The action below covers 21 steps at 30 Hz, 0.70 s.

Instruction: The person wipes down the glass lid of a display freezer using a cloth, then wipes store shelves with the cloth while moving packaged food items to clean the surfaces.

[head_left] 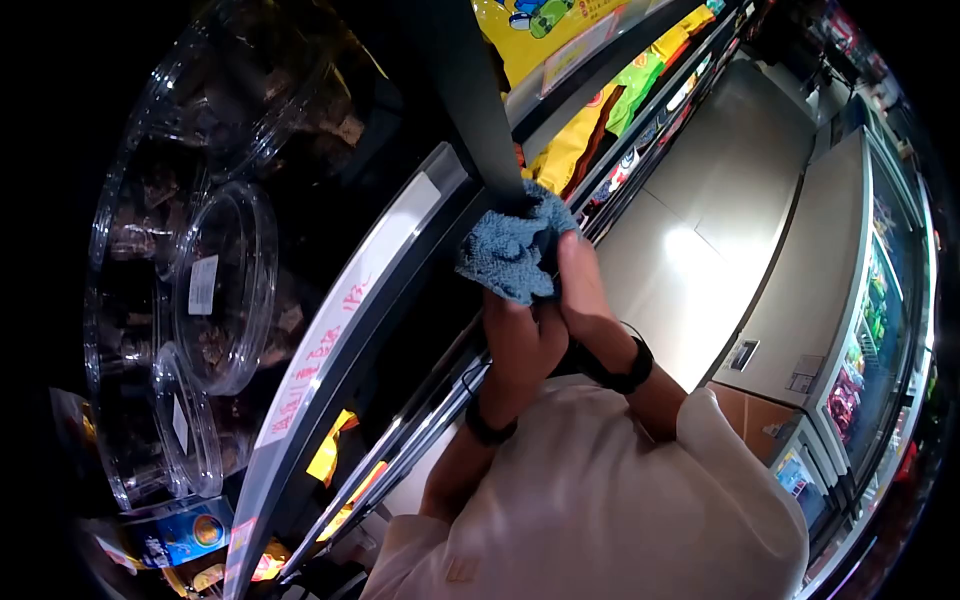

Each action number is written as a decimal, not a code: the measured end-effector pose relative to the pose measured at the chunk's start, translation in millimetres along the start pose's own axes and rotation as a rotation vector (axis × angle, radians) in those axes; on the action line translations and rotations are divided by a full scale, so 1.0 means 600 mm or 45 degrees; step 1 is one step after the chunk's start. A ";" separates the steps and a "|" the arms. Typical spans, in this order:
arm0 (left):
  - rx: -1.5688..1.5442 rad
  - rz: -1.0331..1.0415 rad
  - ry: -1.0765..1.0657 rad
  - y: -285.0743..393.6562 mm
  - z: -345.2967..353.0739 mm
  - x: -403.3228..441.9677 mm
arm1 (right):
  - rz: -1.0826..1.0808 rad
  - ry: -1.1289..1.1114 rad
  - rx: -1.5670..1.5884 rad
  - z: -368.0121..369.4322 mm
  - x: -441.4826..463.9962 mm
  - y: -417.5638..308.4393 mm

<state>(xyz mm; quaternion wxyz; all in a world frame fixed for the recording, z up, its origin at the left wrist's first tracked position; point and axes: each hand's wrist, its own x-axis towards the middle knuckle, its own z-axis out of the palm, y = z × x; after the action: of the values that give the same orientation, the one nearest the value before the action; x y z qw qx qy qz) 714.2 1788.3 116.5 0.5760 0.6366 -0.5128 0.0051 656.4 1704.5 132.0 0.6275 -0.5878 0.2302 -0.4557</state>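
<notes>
A blue-grey cloth (508,255) is bunched between both hands, against the dark shelf post (480,120). My left hand (522,338) holds the cloth from below, its fingers largely hidden behind the fabric. On the cloth's right side, my right hand (582,280) is closed on it with the thumb pointing up. The two hands touch or nearly touch. Just left of them runs a shelf edge with a long white label strip (345,300) bearing red writing.
Clear plastic tubs (228,285) of dark pieces fill the left shelf. Yellow snack bags (568,150) sit on shelves above and right of the hands. A shiny pale floor (690,230) stretches right, towards a glass-fronted fridge (865,330). A cardboard box (745,420) is at lower right.
</notes>
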 end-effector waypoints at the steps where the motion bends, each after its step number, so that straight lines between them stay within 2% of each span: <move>1: 0.007 -0.007 -0.006 0.008 -0.005 0.010 | -0.086 -0.030 0.094 0.004 0.004 -0.016; 3: 0.035 0.178 0.055 0.022 -0.011 0.031 | -0.092 -0.099 0.172 0.005 0.024 -0.047; 5: 0.003 0.193 0.064 0.026 -0.005 0.038 | -0.112 -0.165 0.229 0.003 0.037 -0.054; 7: 0.065 0.207 0.027 0.012 0.005 0.025 | 0.124 -0.126 0.295 0.010 0.040 -0.046; 9: -0.014 0.123 -0.025 -0.005 0.007 0.006 | 0.139 -0.154 0.208 0.000 0.032 -0.014; 12: 0.039 0.058 0.020 -0.019 0.012 -0.022 | 0.277 -0.067 0.339 -0.003 0.000 0.021; 14: 0.006 -0.040 -0.053 -0.021 0.012 -0.037 | 0.310 -0.007 0.302 -0.004 -0.033 0.023; 15: 0.002 -0.046 -0.047 -0.016 0.013 -0.043 | 0.342 0.061 0.271 -0.005 -0.046 0.021; 17: -0.204 -0.085 -0.079 -0.004 0.015 -0.063 | 0.344 -0.004 0.229 -0.019 -0.076 0.034; 21: -0.277 -0.069 -0.154 0.007 0.024 -0.119 | 0.447 0.070 0.314 -0.041 -0.134 0.026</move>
<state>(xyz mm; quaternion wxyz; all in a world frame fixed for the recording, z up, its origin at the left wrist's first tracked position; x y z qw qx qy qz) 669.2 1824.7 72.1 0.6096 0.5832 -0.5267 -0.1044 602.4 1757.4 92.6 0.7580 -0.4448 0.2885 -0.3800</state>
